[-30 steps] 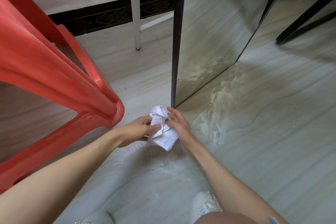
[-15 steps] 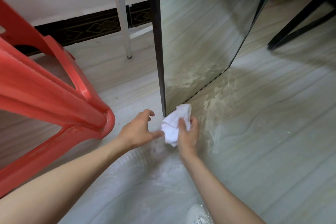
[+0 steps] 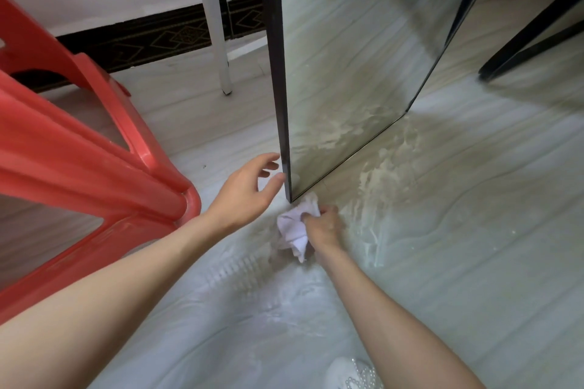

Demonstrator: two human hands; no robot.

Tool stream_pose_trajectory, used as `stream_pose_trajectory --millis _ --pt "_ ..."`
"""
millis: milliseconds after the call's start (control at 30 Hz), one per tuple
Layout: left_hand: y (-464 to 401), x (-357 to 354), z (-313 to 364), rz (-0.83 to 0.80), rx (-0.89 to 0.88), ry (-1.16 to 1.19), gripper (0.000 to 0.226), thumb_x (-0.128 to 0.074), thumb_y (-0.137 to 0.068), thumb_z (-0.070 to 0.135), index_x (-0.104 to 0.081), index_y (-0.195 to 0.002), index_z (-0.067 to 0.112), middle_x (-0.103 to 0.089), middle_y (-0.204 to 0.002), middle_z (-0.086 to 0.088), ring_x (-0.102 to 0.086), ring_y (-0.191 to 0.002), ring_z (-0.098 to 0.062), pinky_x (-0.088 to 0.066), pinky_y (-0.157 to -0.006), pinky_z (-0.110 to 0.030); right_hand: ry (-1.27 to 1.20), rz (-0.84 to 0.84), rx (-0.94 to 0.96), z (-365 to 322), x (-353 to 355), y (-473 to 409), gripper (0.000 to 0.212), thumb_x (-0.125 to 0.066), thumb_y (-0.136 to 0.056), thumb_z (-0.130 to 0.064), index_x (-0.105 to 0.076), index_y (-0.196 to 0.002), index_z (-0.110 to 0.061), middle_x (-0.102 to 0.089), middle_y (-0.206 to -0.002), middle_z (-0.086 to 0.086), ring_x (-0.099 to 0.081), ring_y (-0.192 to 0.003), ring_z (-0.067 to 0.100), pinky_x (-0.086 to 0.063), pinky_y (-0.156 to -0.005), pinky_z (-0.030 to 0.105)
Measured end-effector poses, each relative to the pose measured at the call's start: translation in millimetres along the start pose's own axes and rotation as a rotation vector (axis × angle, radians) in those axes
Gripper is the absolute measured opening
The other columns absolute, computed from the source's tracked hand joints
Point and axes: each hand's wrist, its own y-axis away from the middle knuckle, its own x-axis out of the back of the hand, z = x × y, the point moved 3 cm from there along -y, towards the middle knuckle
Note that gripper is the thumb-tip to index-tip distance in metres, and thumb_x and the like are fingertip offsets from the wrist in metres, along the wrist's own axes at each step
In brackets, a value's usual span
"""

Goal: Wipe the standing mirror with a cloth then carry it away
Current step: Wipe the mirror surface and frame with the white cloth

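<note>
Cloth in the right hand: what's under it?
Under the white cloth, which the right hand grips beside the mirror's bottom corner, lies pale floor with whitish smears around it. The patch directly beneath the cloth and hand is covered, so its state can't be seen.

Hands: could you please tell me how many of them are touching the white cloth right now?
1: the right hand grips the cloth at the mirror's bottom corner; the left hand hovers open nearby.

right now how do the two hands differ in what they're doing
The right hand grips the bunched white cloth; the left hand holds nothing. The right hand's fingers are curled tight, the left hand's spread and relaxed. The right hand sits just in front of the mirror, the left hand beside its black frame edge. Both are near the mirror's bottom corner.
</note>
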Motion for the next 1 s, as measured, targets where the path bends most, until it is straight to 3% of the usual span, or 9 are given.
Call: stream_pose_trajectory --millis 133,200,333,400,467,667,767,867,1000 --pt "-4 3 13 0.011 -0.078 -0.01 0.021 -0.045 -0.094 0.033 -0.053 -0.108 0.046 -0.056 -0.099 0.038 -0.054 -0.099 0.006 -0.04 -0.08 -0.021 -0.098 0.349 0.103 -21 24 -15 0.031 -0.049 -0.086 -0.007 -0.048 -0.117 -0.003 -0.061 -0.115 0.017 -0.058 -0.101 0.032 -0.042 -0.078 0.03" --pt "-6 8 15 0.021 -0.089 -0.034 0.023 -0.045 -0.095 0.031 -0.054 -0.096 0.053 -0.052 -0.088 0.05 -0.051 -0.095 0.018 -0.04 -0.079 -0.014 0.004 0.314 0.153 -31 18 -18 0.028 -0.045 -0.089 -0.006 -0.052 -0.116 -0.002 -0.06 -0.115 0.017 -0.056 -0.105 0.03 -0.04 -0.08 0.029" --pt "-11 8 11 0.022 -0.062 -0.019 0.023 -0.046 -0.093 0.036 -0.06 -0.112 0.034 -0.06 -0.098 0.028 -0.055 -0.1 0.005 -0.039 -0.08 -0.017 0.628 -0.518 0.168 -16 -41 18 0.02 -0.047 -0.091 -0.012 -0.06 -0.103 -0.004 -0.062 -0.104 0.015 -0.052 -0.088 0.016 -0.046 -0.073 0.028" --pt "-11 7 8 0.014 -0.058 -0.024 0.029 -0.046 -0.093 0.038 -0.059 -0.116 0.029 -0.06 -0.102 0.022 -0.055 -0.1 0.003 -0.039 -0.081 -0.02 0.685 -0.701 0.072 1 -52 35 0.011 -0.056 -0.086 -0.017 -0.062 -0.094 -0.013 -0.062 -0.089 0.006 -0.055 -0.079 0.017 -0.049 -0.062 0.023" --pt "-11 7 6 0.001 -0.061 -0.024 0.028 -0.045 -0.092 0.04 -0.059 -0.115 0.031 -0.062 -0.102 0.02 -0.055 -0.1 0.002 -0.04 -0.081 -0.022 0.459 -0.575 0.006 3 -40 26 0.022 -0.057 -0.084 -0.015 -0.062 -0.105 -0.009 -0.063 -0.094 0.006 -0.055 -0.082 0.017 -0.043 -0.063 0.018" --pt "-14 7 7 0.004 -0.04 -0.037 0.03 -0.042 -0.092 0.045 -0.059 -0.11 0.029 -0.06 -0.095 0.023 -0.054 -0.097 0.001 -0.04 -0.081 -0.023 -0.08 0.269 0.117 -32 28 -33 0.034 -0.049 -0.087 -0.007 -0.046 -0.121 -0.004 -0.058 -0.12 0.02 -0.057 -0.107 0.034 -0.044 -0.091 0.037" --pt "-17 6 9 0.026 -0.03 -0.038 0.029 -0.042 -0.091 0.047 -0.06 -0.102 0.027 -0.059 -0.089 0.021 -0.053 -0.09 0.002 -0.038 -0.078 -0.021 0.295 -0.164 0.142 -30 -1 -24 0.031 -0.049 -0.091 -0.013 -0.053 -0.12 -0.004 -0.059 -0.122 0.016 -0.057 -0.111 0.027 -0.045 -0.087 0.031" --pt "-17 5 11 0.038 -0.036 -0.047 0.028 -0.042 -0.091 0.046 -0.059 -0.099 0.026 -0.058 -0.089 0.019 -0.052 -0.089 0.001 -0.039 -0.078 -0.022 0.556 -0.618 0.036 -7 -21 1 0.031 -0.057 -0.086 -0.017 -0.06 -0.116 -0.01 -0.065 -0.097 0.004 -0.058 -0.086 0.015 -0.046 -0.054 0.014" --pt "-15 5 14 0.052 -0.072 -0.077 0.023 -0.042 -0.093 0.042 -0.06 -0.097 0.028 -0.057 -0.084 0.028 -0.048 -0.085 0.012 -0.037 -0.075 -0.015 0.12 -0.102 0.062 -16 11 -21 0.021 -0.052 -0.084 -0.008 -0.062 -0.103 -0.008 -0.065 -0.092 0.015 -0.059 -0.083 0.026 -0.043 -0.065 0.023"
